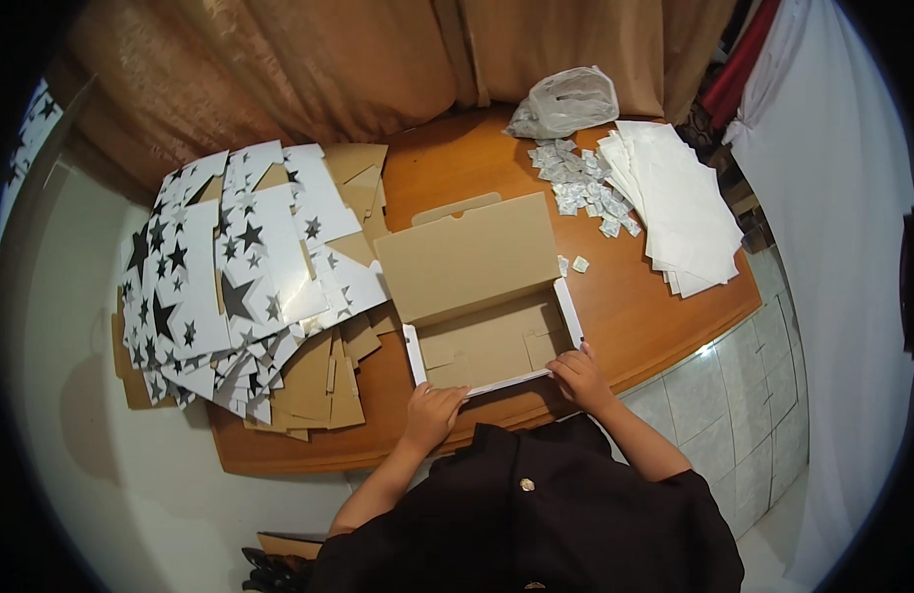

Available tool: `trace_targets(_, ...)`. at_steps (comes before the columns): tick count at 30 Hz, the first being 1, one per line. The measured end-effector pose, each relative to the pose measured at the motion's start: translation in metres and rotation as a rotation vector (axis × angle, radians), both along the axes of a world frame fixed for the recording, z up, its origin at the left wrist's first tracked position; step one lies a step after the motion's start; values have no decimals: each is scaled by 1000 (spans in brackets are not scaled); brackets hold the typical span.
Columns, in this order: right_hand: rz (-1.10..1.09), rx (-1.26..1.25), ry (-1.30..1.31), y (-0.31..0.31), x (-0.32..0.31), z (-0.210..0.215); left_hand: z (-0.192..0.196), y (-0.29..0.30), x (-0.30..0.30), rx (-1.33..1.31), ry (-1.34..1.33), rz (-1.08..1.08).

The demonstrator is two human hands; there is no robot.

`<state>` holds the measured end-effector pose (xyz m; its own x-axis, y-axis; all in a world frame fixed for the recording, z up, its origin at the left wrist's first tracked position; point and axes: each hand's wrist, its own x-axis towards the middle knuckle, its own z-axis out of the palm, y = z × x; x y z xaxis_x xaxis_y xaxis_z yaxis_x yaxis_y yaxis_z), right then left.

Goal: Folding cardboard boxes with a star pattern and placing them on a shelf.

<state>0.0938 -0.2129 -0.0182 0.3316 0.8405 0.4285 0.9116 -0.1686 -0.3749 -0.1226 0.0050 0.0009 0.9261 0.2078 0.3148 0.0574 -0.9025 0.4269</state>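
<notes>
A folded cardboard box [491, 341] with a brown inside and white outer rim sits on the wooden table [654, 316] in front of me, its lid [467, 257] standing open toward the far side. My left hand [432, 413] presses on the box's near left corner. My right hand [580, 378] grips the near right corner, fingers curled over the front wall. The inside of the box shows only cardboard flaps.
A big pile of flat box blanks [229, 287], white with black stars, covers the table's left side. Small white sachets [580, 188] lie scattered at the far right beside a stack of white paper sheets [679, 203] and a plastic bag [565, 101]. Curtains hang behind.
</notes>
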Motion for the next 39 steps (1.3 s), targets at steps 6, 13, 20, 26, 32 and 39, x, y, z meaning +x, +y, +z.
trace_targets(6,58,-99,173,1,5,12,11,-1,3,-58,94,-27)
trace_targets(13,-386,127,186,-25,79,38,53,-20,38,-59,15,298)
trace_targets(20,-643,-15,178,-55,225,-10,59,-70,122,-77,-277,443)
trace_targets(26,-623,-134,-33,-53,257,-22,59,-109,178,-89,-347,409)
trace_targets(32,-655,3,-27,-51,263,-30,66,-135,207,-118,-382,398)
trace_targets(39,-278,38,-123,-45,215,86,96,-137,258,-80,-325,195)
